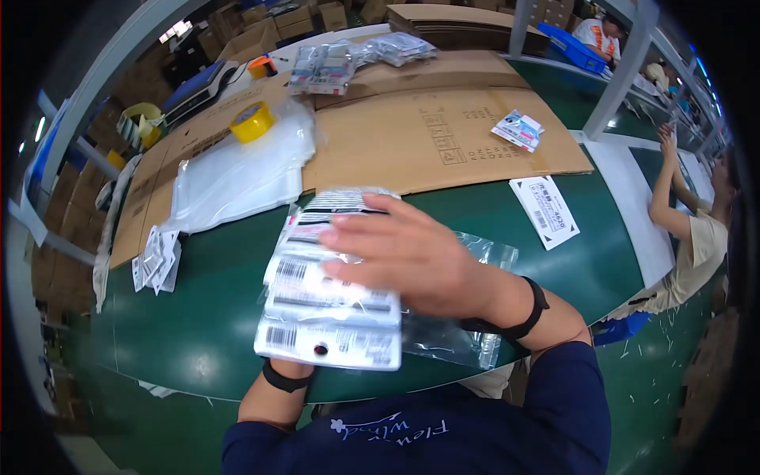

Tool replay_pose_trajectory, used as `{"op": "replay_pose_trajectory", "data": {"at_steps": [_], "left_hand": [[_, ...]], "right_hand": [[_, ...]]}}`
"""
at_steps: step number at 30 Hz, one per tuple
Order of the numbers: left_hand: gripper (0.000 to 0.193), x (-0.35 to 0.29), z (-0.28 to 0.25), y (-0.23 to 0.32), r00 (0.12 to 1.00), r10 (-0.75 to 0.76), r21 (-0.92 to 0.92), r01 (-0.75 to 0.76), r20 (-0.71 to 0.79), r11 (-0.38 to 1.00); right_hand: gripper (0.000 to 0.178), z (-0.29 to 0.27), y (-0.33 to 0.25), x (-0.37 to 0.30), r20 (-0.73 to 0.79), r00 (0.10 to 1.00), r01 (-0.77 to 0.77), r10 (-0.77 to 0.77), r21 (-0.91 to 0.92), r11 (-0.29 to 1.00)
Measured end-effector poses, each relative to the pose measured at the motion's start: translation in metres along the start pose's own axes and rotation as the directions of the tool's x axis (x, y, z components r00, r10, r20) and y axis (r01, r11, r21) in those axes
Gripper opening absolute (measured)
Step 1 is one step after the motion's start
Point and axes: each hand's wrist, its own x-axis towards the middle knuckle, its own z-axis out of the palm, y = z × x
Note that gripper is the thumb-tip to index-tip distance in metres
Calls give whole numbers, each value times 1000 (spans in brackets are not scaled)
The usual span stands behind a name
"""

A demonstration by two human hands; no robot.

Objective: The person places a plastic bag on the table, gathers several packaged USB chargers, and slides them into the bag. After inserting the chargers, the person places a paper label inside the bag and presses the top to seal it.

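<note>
A fanned stack of flat retail packets [332,309] with white barcoded backing cards and clear plastic lies in front of me above the green table. My left hand is hidden beneath the stack, holding it from below; only its wrist with a black band [286,378] shows. My right hand [412,253] is spread over the upper packets with its fingers stretched out to the left, slightly blurred. Whether its fingertips touch the packets I cannot tell. A clear plastic bag [455,340] lies under my right forearm, flat on the table.
On flattened cardboard [380,142] lie clear bags [237,178], yellow tape [252,122], bagged packets [323,67] and a small packet [518,130]. A printed label card [545,212] is at right, loose white cards [158,260] at left. A co-worker [693,229] sits at the right.
</note>
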Motion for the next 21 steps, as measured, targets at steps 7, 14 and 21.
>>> {"op": "replay_pose_trajectory", "data": {"at_steps": [7,14,21], "left_hand": [[56,17,-31,19,847,-334,-720,528,413,450],[48,17,-32,8,908,-378,-522,415,182,745],[54,22,-39,5,920,-335,-574,390,204,720]], "right_hand": [[37,13,1,0,263,923,354,-280,-301,886],[44,1,-5,-2,408,905,242,-119,-265,933],[20,-100,97,-33,-236,878,-407,417,-827,388]]}}
